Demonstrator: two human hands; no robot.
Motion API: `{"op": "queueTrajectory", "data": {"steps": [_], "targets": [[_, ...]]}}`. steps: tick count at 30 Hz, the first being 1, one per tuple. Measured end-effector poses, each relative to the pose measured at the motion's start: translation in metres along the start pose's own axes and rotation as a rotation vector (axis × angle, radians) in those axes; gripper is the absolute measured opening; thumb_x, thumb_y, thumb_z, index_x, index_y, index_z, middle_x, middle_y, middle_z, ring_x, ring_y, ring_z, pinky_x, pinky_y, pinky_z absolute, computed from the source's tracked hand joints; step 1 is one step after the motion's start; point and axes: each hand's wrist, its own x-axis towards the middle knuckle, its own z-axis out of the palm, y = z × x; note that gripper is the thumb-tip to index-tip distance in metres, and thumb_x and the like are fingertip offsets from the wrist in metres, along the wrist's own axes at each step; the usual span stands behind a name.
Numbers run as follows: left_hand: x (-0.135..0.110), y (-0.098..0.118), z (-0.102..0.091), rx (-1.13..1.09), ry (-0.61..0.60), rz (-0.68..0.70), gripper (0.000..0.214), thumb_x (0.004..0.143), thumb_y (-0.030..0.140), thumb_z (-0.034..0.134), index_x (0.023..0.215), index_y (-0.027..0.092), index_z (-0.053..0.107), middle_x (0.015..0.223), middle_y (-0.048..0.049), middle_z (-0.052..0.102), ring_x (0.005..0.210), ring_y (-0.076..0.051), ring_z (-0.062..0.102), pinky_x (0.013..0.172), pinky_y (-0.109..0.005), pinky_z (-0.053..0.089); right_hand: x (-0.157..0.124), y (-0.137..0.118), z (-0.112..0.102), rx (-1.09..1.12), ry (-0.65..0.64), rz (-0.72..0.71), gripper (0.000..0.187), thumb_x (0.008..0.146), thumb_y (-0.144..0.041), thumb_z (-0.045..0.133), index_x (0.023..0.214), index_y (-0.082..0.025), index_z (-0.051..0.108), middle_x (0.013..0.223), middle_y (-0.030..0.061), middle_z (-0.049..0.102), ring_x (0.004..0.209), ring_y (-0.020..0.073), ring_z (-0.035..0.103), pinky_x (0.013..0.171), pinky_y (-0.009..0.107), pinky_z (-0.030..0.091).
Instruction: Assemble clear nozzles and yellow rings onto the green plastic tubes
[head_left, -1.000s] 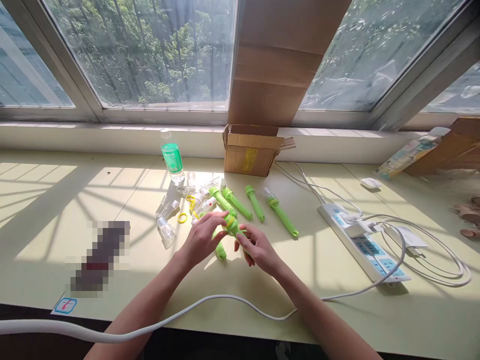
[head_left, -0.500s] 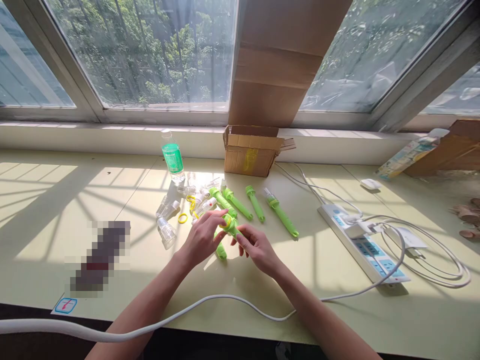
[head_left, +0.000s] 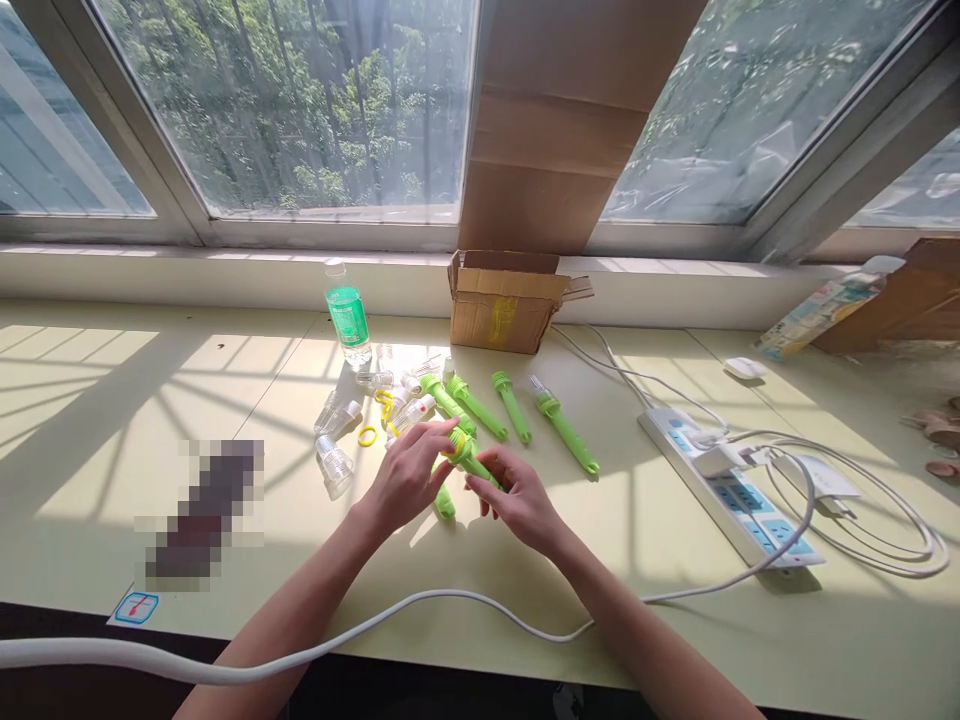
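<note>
A green plastic tube with a threaded end [head_left: 468, 456] is held between my two hands, above the table. Around its threaded end, where a yellow ring [head_left: 455, 440] shows, the fingers of my left hand [head_left: 405, 470] are closed. My right hand [head_left: 519, 500] pinches the tube's narrow lower end between thumb and fingers. Several similar green tubes [head_left: 513, 407] lie just beyond my hands; one of them [head_left: 564, 436] has a clear piece in its top. Left of them are clear plastic caps [head_left: 334, 465] and loose yellow rings [head_left: 367, 436].
A water bottle [head_left: 349, 318] and an open cardboard box [head_left: 501, 312] stand by the window sill. To the right lies a power strip [head_left: 739, 500] with plugs and looped cables. One white cable [head_left: 450, 593] crosses over my forearms. A blurred dark object [head_left: 202, 510] lies at left.
My right hand has shifted very slightly to the right along the green tube. Both hands stay closed on it; the view has drifted a little.
</note>
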Motion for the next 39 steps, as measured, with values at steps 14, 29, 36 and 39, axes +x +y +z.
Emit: {"op": "queueTrajectory", "data": {"steps": [14, 29, 36, 39], "targets": [[-0.0017, -0.0029, 0.0036, 0.021, -0.038, -0.034, 0.021, 0.084, 0.011, 0.062, 0.099, 0.020, 0.051, 0.121, -0.0114, 0.065, 0.109, -0.025, 0.063, 0.085, -0.042, 0.057, 0.0009, 0.0070, -0.0007, -0.067, -0.020, 0.010, 0.030, 0.086, -0.050, 0.063, 0.093, -0.022, 0.053, 0.066, -0.0031, 0.057, 0.043, 0.0088, 0.043, 0.039, 0.023, 0.035], [0.0006, 0.0024, -0.0001, 0.011, 0.009, 0.019, 0.019, 0.085, 0.009, 0.057, 0.099, 0.020, 0.051, 0.120, -0.0132, 0.064, 0.109, -0.023, 0.063, 0.083, -0.039, 0.058, 0.0022, -0.0005, -0.0046, -0.038, -0.090, -0.010, 0.029, 0.090, -0.048, 0.057, 0.092, -0.020, 0.061, 0.078, 0.0022, 0.063, 0.057, 0.0128, 0.058, 0.049, 0.026, 0.045], [-0.0010, 0.0007, 0.0013, 0.028, -0.007, 0.034, 0.016, 0.085, 0.009, 0.058, 0.097, 0.020, 0.053, 0.120, -0.0132, 0.065, 0.107, -0.024, 0.064, 0.083, -0.040, 0.058, -0.0001, 0.0021, -0.0057, -0.126, -0.034, -0.014, 0.030, 0.089, -0.051, 0.058, 0.091, -0.021, 0.056, 0.066, -0.0021, 0.056, 0.042, 0.0097, 0.045, 0.039, 0.025, 0.037], [-0.0013, 0.0010, 0.0019, 0.012, 0.010, 0.048, 0.017, 0.085, 0.009, 0.060, 0.097, 0.019, 0.053, 0.121, -0.0125, 0.065, 0.107, -0.023, 0.064, 0.083, -0.039, 0.058, -0.0008, 0.0026, -0.0063, -0.094, 0.007, -0.016, 0.034, 0.081, -0.047, 0.070, 0.099, -0.024, 0.052, 0.064, -0.0038, 0.055, 0.045, 0.0110, 0.046, 0.037, 0.024, 0.039]]}}
